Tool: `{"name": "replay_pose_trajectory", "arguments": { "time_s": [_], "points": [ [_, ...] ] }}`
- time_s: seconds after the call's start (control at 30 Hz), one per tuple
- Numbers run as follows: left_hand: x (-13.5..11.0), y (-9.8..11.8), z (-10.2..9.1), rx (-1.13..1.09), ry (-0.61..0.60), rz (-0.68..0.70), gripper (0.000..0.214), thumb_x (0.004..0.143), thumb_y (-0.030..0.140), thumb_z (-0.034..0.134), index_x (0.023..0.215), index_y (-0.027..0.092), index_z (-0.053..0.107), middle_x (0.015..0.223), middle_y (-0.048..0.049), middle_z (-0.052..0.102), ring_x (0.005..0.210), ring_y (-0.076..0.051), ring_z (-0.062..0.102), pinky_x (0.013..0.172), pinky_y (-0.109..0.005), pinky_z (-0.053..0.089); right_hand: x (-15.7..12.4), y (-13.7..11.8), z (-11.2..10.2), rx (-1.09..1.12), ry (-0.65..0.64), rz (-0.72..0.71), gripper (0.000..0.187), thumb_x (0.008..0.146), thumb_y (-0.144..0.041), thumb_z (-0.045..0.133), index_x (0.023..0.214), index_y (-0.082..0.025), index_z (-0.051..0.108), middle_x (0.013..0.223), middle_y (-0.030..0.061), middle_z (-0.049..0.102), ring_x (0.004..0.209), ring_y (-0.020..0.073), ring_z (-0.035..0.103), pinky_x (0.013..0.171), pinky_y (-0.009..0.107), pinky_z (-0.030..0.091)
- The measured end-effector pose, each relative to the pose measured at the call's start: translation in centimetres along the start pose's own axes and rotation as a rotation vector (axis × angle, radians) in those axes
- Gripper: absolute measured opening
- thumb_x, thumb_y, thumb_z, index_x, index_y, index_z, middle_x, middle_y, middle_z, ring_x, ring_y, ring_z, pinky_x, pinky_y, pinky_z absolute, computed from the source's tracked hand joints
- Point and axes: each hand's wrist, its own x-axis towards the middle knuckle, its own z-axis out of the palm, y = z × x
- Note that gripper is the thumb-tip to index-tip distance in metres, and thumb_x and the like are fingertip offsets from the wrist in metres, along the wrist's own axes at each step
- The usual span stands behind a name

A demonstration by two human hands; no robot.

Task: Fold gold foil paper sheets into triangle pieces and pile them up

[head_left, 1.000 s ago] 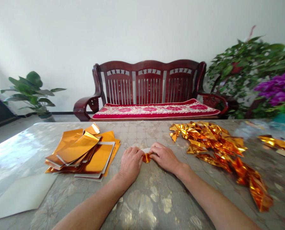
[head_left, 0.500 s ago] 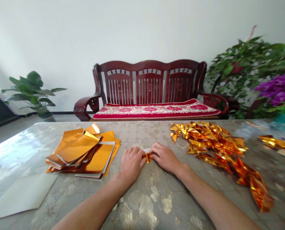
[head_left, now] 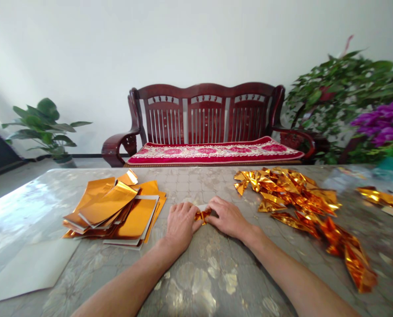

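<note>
My left hand and my right hand rest side by side on the marble table, fingers curled over one small piece of gold foil paper. Only its middle shows between the thumbs; a white edge peeks out behind. A loose stack of flat gold foil sheets lies just left of my left hand. To the right of my right hand spreads a pile of folded gold foil pieces.
A white sheet lies at the near left. Another folded foil piece sits at the far right. Beyond the table stand a dark wooden bench with a red cushion, a potted plant and leafy plants with purple flowers.
Both hands stay in place; the foil between the thumbs has shifted and creased slightly.
</note>
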Motion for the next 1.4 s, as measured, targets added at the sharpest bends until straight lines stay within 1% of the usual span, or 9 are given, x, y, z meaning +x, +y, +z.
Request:
{"name": "replay_pose_trajectory", "arguments": {
  "time_s": [0.33, 0.57, 0.7, 0.83, 0.93, 1.03, 1.1, 1.23, 1.4],
  "points": [
    [-0.2, 0.0, -0.1, -0.048, 0.01, 0.013, 0.024, 0.092, 0.045, 0.057, 0.096, 0.023, 0.065, 0.1, -0.0036, 0.064, 0.096, -0.023, 0.056, 0.083, -0.036, 0.039, 0.1, 0.1, -0.2, -0.041, 0.007, -0.02, 0.015, 0.082, -0.032, 0.07, 0.093, -0.023, 0.066, 0.098, 0.0005, 0.062, 0.091, 0.0168, 0.058, 0.075, 0.027, 0.037],
    [-0.1, -0.1, 0.2, -0.094, -0.001, 0.01, 0.012, 0.095, 0.029, 0.054, 0.096, 0.023, 0.065, 0.099, -0.003, 0.062, 0.095, -0.021, 0.056, 0.083, -0.033, 0.04, 0.1, -0.2, -0.1, -0.032, 0.015, -0.011, 0.011, 0.081, -0.028, 0.071, 0.088, -0.022, 0.066, 0.094, 0.0002, 0.063, 0.089, 0.0162, 0.058, 0.074, 0.026, 0.038],
    [0.0, -0.3, 0.2, -0.13, -0.017, 0.002, 0.015, 0.095, 0.026, 0.052, 0.089, 0.022, 0.065, 0.095, -0.0025, 0.062, 0.092, -0.019, 0.056, 0.082, -0.031, 0.041, 0.1, 0.0, 0.0, 0.007, -0.009, -0.036, 0.003, 0.083, -0.024, 0.068, 0.084, -0.022, 0.066, 0.088, -0.0002, 0.062, 0.085, 0.0147, 0.058, 0.073, 0.025, 0.038],
    [0.0, -0.4, 0.1, -0.131, -0.021, -0.009, 0.012, 0.093, 0.024, 0.056, 0.084, 0.022, 0.064, 0.092, -0.0016, 0.063, 0.091, -0.019, 0.057, 0.082, -0.03, 0.041, 0.2, 0.1, 0.2, 0.022, -0.033, -0.051, 0.002, 0.085, -0.021, 0.066, 0.084, -0.022, 0.067, 0.083, -0.001, 0.062, 0.083, 0.0143, 0.058, 0.072, 0.024, 0.038],
    [0.0, -0.5, 0.1, -0.11, -0.004, -0.048, 0.007, 0.091, 0.026, 0.059, 0.094, 0.023, 0.065, 0.099, -0.0021, 0.063, 0.095, -0.021, 0.056, 0.084, -0.032, 0.041, 0.2, 0.1, 0.2, 0.0, -0.004, -0.055, 0.011, 0.084, -0.023, 0.066, 0.095, -0.023, 0.068, 0.09, 0.0004, 0.064, 0.089, 0.0165, 0.058, 0.078, 0.026, 0.039],
    [0.0, -0.7, 0.1, -0.079, 0.002, -0.077, 0.023, 0.09, 0.032, 0.061, 0.111, 0.023, 0.063, 0.109, -0.0047, 0.063, 0.101, -0.023, 0.055, 0.087, -0.034, 0.041, 0.2, 0.0, 0.1, -0.044, 0.031, -0.059, 0.024, 0.084, -0.025, 0.066, 0.108, -0.023, 0.067, 0.103, 0.0034, 0.065, 0.1, 0.0199, 0.057, 0.086, 0.03, 0.039],
    [0.1, -0.9, 0.1, -0.062, -0.009, -0.075, 0.028, 0.09, 0.034, 0.061, 0.116, 0.023, 0.062, 0.112, -0.0059, 0.063, 0.103, -0.024, 0.055, 0.088, -0.035, 0.041, 0.2, -0.1, 0.0, -0.069, 0.023, -0.049, 0.029, 0.084, -0.028, 0.066, 0.113, -0.023, 0.066, 0.106, 0.0045, 0.065, 0.101, 0.0211, 0.056, 0.088, 0.032, 0.039],
    [0.2, -1.0, 0.0, -0.055, -0.038, -0.07, 0.029, 0.09, 0.035, 0.061, 0.117, 0.025, 0.063, 0.111, -0.0059, 0.063, 0.102, -0.024, 0.055, 0.088, -0.034, 0.042, 0.2, -0.2, -0.2, -0.101, -0.019, -0.03, 0.027, 0.085, -0.031, 0.067, 0.111, -0.024, 0.067, 0.102, 0.0046, 0.065, 0.099, 0.0215, 0.055, 0.086, 0.032, 0.038],
    [0.3, -1.1, 0.0, -0.076, -0.056, -0.082, 0.03, 0.09, 0.037, 0.061, 0.117, 0.024, 0.063, 0.106, -0.0067, 0.063, 0.102, -0.023, 0.056, 0.086, -0.033, 0.042, 0.2, -0.2, -0.2, -0.069, -0.037, -0.006, 0.02, 0.084, -0.029, 0.067, 0.103, -0.023, 0.066, 0.096, 0.003, 0.065, 0.092, 0.0196, 0.054, 0.08, 0.031, 0.036]
  ]
}}
